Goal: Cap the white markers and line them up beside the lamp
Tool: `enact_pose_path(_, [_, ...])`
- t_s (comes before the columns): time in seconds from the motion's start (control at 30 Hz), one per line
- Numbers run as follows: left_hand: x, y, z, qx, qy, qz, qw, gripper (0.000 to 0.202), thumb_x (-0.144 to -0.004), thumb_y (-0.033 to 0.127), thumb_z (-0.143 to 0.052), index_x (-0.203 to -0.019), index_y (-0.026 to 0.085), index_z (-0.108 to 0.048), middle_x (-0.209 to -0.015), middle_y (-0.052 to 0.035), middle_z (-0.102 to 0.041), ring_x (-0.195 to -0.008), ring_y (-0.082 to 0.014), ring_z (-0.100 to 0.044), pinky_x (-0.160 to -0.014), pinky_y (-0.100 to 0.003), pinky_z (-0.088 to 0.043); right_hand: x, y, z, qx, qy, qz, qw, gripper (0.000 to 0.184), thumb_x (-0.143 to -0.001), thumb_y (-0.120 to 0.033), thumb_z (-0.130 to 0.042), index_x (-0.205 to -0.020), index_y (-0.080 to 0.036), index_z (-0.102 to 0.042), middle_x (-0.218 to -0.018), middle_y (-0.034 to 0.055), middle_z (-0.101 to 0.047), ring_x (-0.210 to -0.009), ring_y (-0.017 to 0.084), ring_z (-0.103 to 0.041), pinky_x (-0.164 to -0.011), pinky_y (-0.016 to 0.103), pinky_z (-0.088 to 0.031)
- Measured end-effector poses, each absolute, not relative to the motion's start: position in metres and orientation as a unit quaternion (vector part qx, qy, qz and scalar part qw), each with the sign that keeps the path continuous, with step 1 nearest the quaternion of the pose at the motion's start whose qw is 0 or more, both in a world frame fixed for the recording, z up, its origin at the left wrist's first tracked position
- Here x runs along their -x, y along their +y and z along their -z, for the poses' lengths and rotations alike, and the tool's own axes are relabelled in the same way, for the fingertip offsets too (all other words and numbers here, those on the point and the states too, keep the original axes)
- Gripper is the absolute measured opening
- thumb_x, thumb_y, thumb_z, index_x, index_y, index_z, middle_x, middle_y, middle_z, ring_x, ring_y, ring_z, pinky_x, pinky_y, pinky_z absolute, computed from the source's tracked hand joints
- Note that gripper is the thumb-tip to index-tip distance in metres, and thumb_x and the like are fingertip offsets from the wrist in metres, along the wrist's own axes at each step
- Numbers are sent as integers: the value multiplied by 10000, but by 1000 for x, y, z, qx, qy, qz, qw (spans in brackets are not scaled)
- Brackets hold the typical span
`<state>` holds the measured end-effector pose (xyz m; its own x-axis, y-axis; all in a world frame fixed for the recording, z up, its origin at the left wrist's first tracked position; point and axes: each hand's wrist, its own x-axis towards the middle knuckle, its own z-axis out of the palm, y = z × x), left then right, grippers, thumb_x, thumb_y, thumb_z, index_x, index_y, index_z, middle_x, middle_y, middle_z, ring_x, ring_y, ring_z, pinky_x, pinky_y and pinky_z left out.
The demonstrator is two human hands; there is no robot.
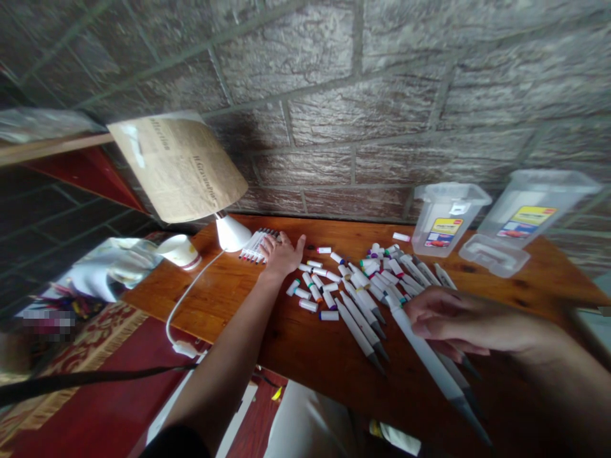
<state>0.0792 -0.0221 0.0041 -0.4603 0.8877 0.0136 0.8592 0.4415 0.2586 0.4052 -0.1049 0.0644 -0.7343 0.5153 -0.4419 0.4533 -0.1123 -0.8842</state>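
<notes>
My left hand lies with its fingers stretched over a row of white capped markers, side by side by the lamp's foot. The thumb points away from the fingers. On the right, my right hand is closed, its fingertips pinching a long white marker with a grey pointed end towards me. More uncapped markers lie in front of and under that hand. Between the hands are many loose white marker caps with coloured ends, some heaped near the right hand.
A paper-shaded lamp and a paper cup stand at the left, with a white cord running off the wooden table. Two clear plastic boxes and a clear lid are at the back right, before a brick wall.
</notes>
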Motion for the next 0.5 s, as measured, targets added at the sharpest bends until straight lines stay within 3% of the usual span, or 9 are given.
enact_pose_path(0.17, [-77,-23,-2,-525,840,-129,48,923,-909,698,-209,-1546,33,-269,-1590,-261,-244,-1506,-391,-82,-1208,-565,-80,-403,-107,-66,356,-670,-651,27,465,-781,-621,-645,-737,-168,-553,-524,-36,-547,-331,11,-292,-313,157,-135])
enact_pose_path(0.3, [-81,-25,-4,-557,813,-164,35,840,-935,652,-295,-1514,45,-347,-1593,-243,-261,-1515,-369,-109,-1208,-552,-121,-404,-107,-64,371,-662,-649,50,459,-774,-618,-650,-840,-172,-563,-512,-43,-533,-341,23,-280,-327,159,-139])
enact_pose_path(0.4, [-86,-27,-8,-625,741,-243,16,640,-967,539,-377,-1416,99,-501,-1526,-184,-431,-1466,-306,-307,-1203,-464,-223,-407,-106,-62,358,-650,-664,92,444,-758,-601,-654,-799,-166,-576,-533,-26,-531,-363,30,-276,-339,173,-130])
enact_pose_path(0.5, [-88,-27,-12,-665,660,-347,28,490,-979,455,-418,-1271,118,-621,-1332,-147,-629,-1292,-246,-531,-1133,-365,-360,-409,-106,-63,329,-605,-708,156,424,-663,-576,-683,-684,-170,-562,-532,-21,-493,-375,34,-284,-361,199,-114])
